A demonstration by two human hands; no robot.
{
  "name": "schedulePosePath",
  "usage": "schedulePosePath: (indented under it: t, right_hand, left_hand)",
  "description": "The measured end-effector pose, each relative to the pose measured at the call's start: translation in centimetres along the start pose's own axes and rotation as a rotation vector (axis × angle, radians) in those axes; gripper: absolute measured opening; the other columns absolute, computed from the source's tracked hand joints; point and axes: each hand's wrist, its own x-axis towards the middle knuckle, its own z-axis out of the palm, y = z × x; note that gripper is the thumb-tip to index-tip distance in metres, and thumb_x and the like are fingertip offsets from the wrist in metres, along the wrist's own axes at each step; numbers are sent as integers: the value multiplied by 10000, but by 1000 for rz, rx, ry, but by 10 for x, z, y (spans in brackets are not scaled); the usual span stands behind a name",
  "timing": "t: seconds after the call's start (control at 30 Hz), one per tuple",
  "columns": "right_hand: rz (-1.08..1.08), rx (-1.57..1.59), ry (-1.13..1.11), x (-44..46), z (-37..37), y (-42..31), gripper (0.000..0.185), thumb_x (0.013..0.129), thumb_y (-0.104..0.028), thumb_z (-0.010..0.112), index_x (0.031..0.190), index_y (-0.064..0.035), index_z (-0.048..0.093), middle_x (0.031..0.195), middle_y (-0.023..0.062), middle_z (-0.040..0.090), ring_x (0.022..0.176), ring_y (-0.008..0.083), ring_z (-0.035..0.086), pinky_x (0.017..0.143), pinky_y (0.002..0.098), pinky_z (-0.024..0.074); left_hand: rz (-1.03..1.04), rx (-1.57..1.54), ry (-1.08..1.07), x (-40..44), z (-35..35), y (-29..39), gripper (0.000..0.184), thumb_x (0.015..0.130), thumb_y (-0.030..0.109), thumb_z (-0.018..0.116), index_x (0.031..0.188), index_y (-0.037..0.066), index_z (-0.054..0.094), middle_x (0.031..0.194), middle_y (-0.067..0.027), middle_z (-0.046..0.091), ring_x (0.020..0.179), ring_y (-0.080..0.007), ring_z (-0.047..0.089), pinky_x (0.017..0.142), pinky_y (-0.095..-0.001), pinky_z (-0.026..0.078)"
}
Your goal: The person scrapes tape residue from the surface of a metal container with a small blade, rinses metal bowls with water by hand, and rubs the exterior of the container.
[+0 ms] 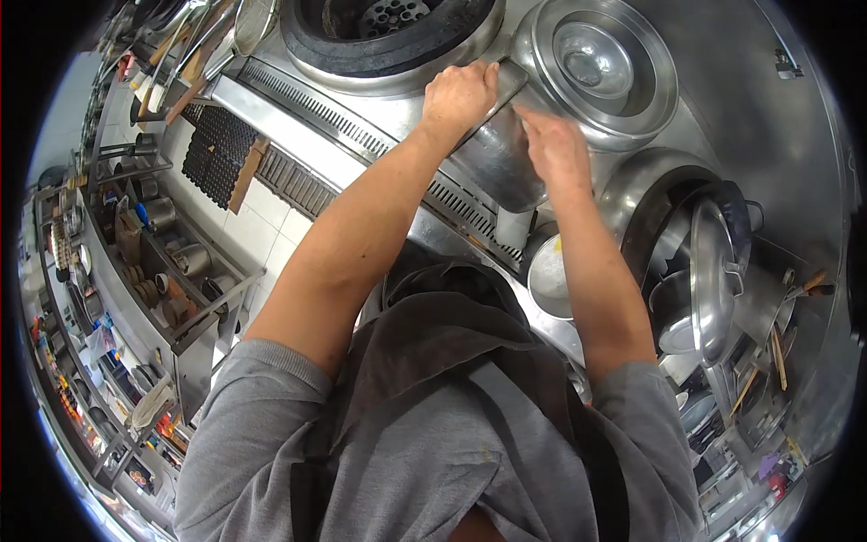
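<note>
A steel pot (499,165) is tilted in front of me, between my arms, above the metal counter. My left hand (459,96) is closed around its rim at the top, with the thumb side toward the right. My right hand (554,150) lies against the pot's right side, slightly blurred, with one finger pointing at the rim. How its other fingers sit cannot be made out. The inside of the pot is hidden from me.
A black-ringed wok burner (384,41) is ahead, with nested steel bowls (596,68) to its right. A slotted drain channel (330,113) runs along the counter. A white-filled container (549,278) sits near my right forearm. A steel lid (711,282) leans at right.
</note>
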Motion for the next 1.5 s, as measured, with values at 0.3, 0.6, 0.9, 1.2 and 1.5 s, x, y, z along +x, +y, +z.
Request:
schedulePosePath:
  t: [0.3, 0.6, 0.9, 1.2, 1.5]
  right_hand:
    - [58, 6, -88, -4, -7, -8, 312, 897, -100, 522, 1111, -178, 735, 980, 130, 708, 883, 355, 670, 790, 465, 533]
    - [-118, -86, -164, -23, 8, -18, 333, 880, -79, 505, 1112, -176, 723, 932, 146, 704, 857, 346, 675, 776, 463, 540]
    - [0, -34, -28, -7, -1, -8, 322, 890, -102, 525, 1131, -188, 720, 954, 133, 707, 862, 348, 677, 780, 456, 534]
    - [-94, -47, -119, -32, 14, -24, 396, 843, -33, 512, 1146, -193, 710, 867, 127, 675, 818, 354, 673, 736, 459, 546]
    - [-75, -126, -79, -28, 7, -31, 377, 842, -41, 532, 1154, -162, 703, 904, 135, 682, 803, 354, 671, 720, 464, 545]
  left_hand:
    - [4, 5, -7, 0, -2, 0, 433, 995, 422, 449, 854, 80, 676, 809, -255, 681, 831, -478, 655, 767, -574, 527]
    - [0, 14, -5, 1, -1, 1, 433, 990, 420, 453, 855, 76, 680, 795, -250, 683, 821, -476, 656, 773, -566, 531]
    - [17, 13, 17, 1, 2, -1, 425, 987, 413, 464, 834, 82, 682, 775, -245, 680, 795, -476, 658, 750, -568, 534]
    - [9, 26, 4, 1, -1, 1, 429, 992, 422, 451, 852, 89, 684, 797, -244, 684, 818, -475, 656, 771, -569, 528]
    - [3, 19, -1, 1, -3, 2, 433, 993, 428, 446, 866, 90, 685, 810, -245, 686, 838, -470, 657, 780, -566, 527]
